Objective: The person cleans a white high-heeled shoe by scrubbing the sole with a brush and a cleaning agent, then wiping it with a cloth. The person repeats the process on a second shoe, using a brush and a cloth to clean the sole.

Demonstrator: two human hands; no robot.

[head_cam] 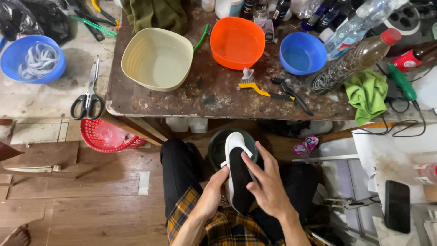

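A black and white shoe rests in my lap, toe pointing away from me, over a dark round container between my knees. My left hand grips the shoe's left side near the white edge. My right hand lies on top of the shoe's black upper with its fingers spread. On the worn brown table ahead lie a small yellow-handled brush and a black tool.
A beige basin, an orange bowl and a blue bowl stand on the table, with bottles and a green cloth at the right. Scissors lie at the left, near a red basket. A phone sits lower right.
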